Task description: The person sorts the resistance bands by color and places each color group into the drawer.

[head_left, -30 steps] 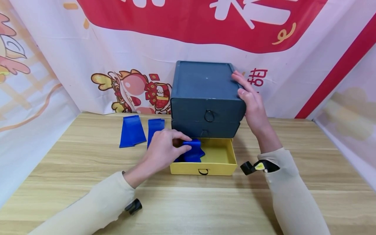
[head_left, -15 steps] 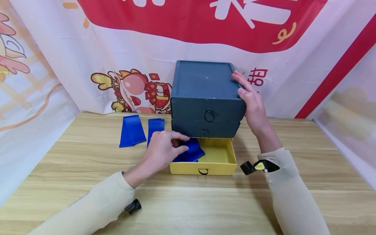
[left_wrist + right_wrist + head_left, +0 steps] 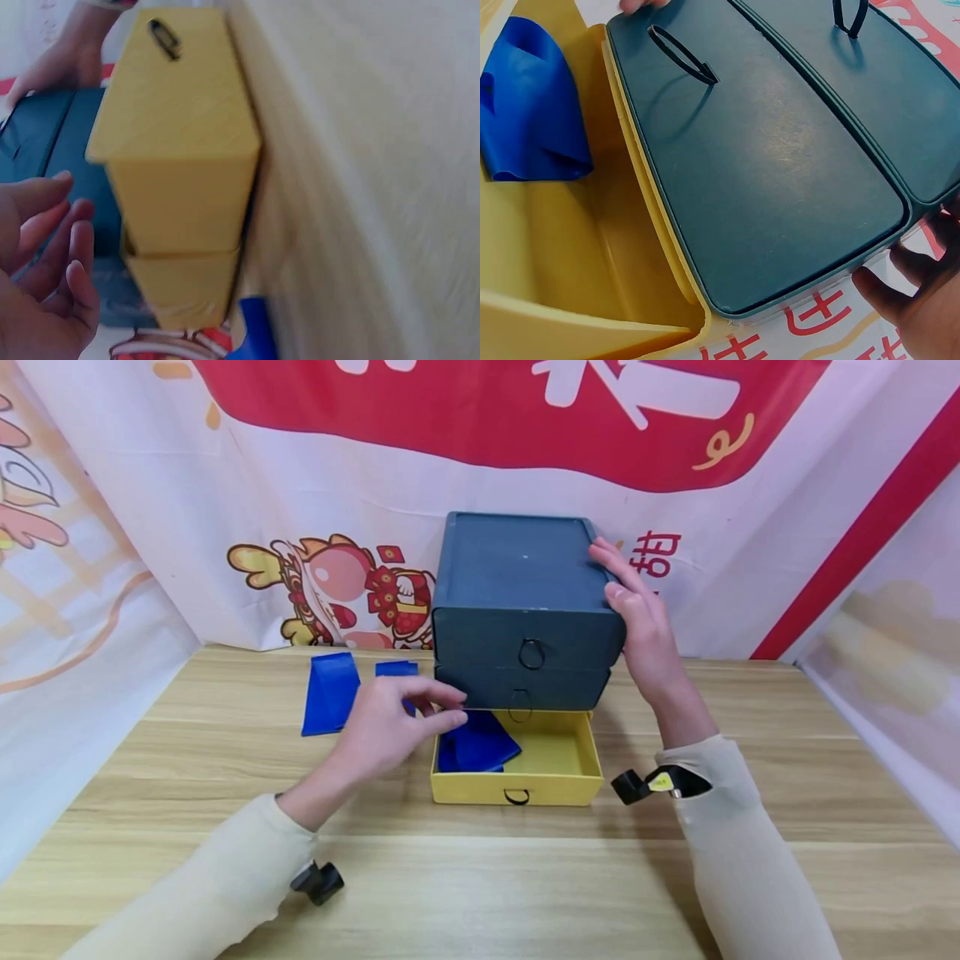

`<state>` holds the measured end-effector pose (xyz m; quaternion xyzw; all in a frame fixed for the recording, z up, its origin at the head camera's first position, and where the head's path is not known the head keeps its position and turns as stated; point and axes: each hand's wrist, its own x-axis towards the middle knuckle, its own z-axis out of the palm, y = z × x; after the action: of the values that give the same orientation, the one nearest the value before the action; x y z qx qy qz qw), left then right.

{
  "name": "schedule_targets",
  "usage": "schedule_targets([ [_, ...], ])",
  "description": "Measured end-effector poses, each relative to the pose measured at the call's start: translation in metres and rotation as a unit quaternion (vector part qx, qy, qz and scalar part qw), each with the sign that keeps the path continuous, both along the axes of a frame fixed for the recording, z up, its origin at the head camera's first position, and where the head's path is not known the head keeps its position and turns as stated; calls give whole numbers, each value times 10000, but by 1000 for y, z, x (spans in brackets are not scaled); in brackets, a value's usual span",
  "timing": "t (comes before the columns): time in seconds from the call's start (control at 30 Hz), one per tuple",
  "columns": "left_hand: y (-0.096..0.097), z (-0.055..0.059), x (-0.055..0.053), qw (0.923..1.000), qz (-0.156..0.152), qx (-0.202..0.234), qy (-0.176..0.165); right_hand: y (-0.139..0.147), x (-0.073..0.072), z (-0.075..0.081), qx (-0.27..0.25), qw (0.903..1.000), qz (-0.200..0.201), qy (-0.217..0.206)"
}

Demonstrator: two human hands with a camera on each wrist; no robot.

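A yellow drawer (image 3: pixel 517 789) stands pulled out at the bottom of a stack of dark blue-green drawers (image 3: pixel 525 568). Folded blue strips of smooth, flexible material (image 3: pixel 480 743) lie in its left half; the right wrist view shows a blue strip (image 3: pixel 536 112) there too. My left hand (image 3: pixel 393 718) hovers at the drawer's left rim, fingers loosely bent, thumb and fingertips apart, nothing between them. In the left wrist view, that hand (image 3: pixel 45 277) is beside the stack. My right hand (image 3: pixel 641 627) rests on the stack's upper right side, fingers along the top edge.
Two more blue pieces lie on the wooden table left of the stack: a folded one (image 3: pixel 327 693) and another (image 3: pixel 396 668) partly behind my left hand. A printed cloth (image 3: pixel 337 485) hangs behind. Small black loops (image 3: pixel 531 653) serve as pulls on the drawer fronts.
My left hand has let go of the blue strip, which now lies flatter in the yellow drawer, and has moved left to the rim. My right hand stays on the stack.
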<state>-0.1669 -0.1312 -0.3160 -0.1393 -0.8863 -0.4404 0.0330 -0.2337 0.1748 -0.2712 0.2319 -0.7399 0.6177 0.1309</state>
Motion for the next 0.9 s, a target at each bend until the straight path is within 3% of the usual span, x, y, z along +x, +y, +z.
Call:
schedule_targets([
  [0.2, -27, 17, -6, 9978, 239, 590, -159, 1, -2, 0, 67, 10000, -42, 31],
  [0.33, -40, 20, -15, 9941, 468, 948, -229, 1, -2, -1, 65, 10000, -51, 21],
  [0.47, -48, 17, -30, 9936, 692, 818, -363, 1, -1, 0, 33, 10000, -49, 23],
  [0.63, -56, 9, -53, 9920, 866, 496, -778, 1, -1, 0, 17, 10000, -27, 16],
  [0.9, -61, -8, -87, 9782, 1061, 552, -1697, 1, 0, -1, 39, 10000, -33, -11],
])
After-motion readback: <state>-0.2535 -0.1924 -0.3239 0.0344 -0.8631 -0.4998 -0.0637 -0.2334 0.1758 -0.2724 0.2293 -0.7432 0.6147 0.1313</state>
